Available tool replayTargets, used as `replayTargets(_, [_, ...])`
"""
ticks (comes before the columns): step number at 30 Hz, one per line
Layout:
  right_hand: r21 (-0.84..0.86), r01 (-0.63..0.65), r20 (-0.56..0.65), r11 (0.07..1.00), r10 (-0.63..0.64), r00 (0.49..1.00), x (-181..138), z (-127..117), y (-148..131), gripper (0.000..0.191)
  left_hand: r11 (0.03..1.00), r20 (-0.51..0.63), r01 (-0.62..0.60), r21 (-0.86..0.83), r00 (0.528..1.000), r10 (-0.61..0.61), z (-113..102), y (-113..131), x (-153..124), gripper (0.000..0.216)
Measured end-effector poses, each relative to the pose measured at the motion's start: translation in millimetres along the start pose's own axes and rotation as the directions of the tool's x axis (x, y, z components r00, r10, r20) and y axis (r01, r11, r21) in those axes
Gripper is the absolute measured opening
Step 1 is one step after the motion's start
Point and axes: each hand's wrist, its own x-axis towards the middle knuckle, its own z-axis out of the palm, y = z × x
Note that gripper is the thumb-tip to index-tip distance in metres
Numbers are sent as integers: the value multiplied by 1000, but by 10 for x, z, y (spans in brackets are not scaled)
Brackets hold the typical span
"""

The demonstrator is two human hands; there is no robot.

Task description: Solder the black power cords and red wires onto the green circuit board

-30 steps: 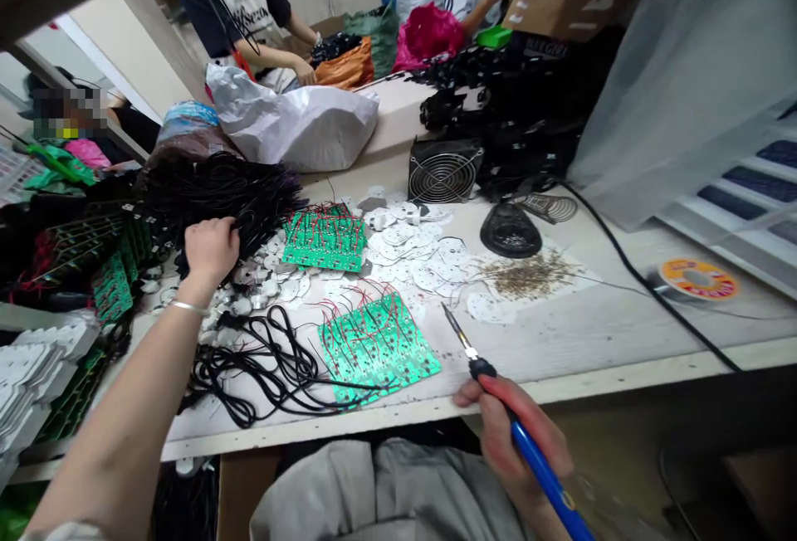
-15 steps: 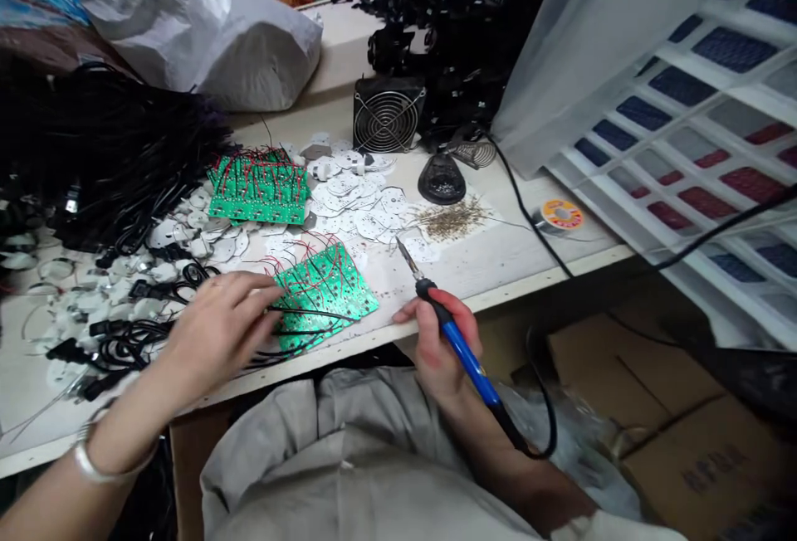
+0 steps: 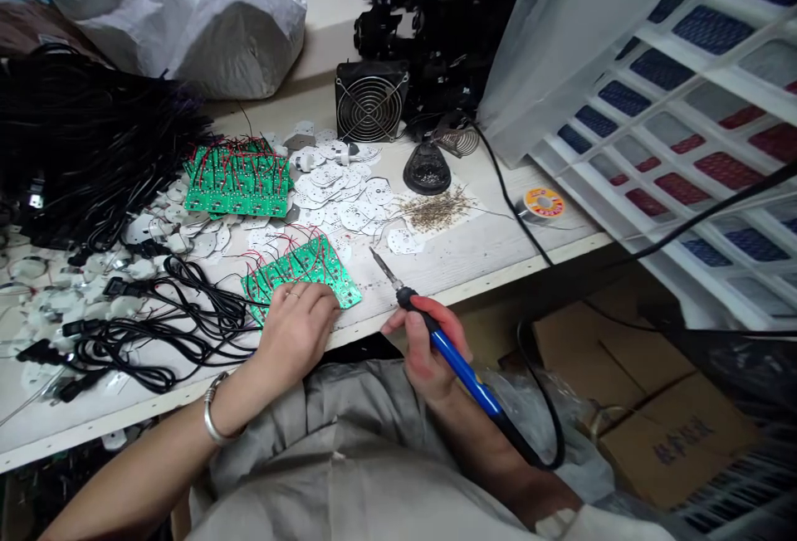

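My right hand (image 3: 429,338) grips a blue-handled soldering iron (image 3: 454,363) like a pen. The iron's metal tip points up and left, just above the table and to the right of a green circuit board (image 3: 339,280) with red and black wires standing from it. Over the board's front edge lies my left hand (image 3: 299,321), its fingers curled together and pointing down. Whatever its fingertips pinch is hidden beneath them. Black cables (image 3: 212,309) run up to the board's left side by this hand. A stack of similar wired boards (image 3: 237,184) sits farther back.
White disc-shaped boards (image 3: 342,201) lie behind the board, near a small fan (image 3: 372,101). A soldering stand (image 3: 427,169), bits of solder debris (image 3: 436,207) and a solder reel (image 3: 540,204) are toward the right. Black cable bundles (image 3: 80,143) fill the left. White crates (image 3: 660,126) stand at right.
My left hand has moved right, from beside the board onto its front edge, its fingers now curled down. The black cables at its left lie more spread out. The soldering iron stays in my right hand.
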Motion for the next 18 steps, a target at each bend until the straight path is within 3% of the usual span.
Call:
replayTargets(3, [-17, 25, 14, 1000, -25, 1000, -15, 0, -23, 17, 987, 25, 109, -119, 994, -107, -35, 24, 26, 21])
replayTargets(9, [-87, 85, 22, 993, -83, 996, -119, -154, -28, 18, 948, 153, 308, -81, 944, -293, 26, 72, 94, 18])
replayTargets(18, [-263, 188, 122, 946, -161, 979, -147, -188, -106, 12, 938, 262, 346, 2, 905, -334, 14, 88, 165, 20])
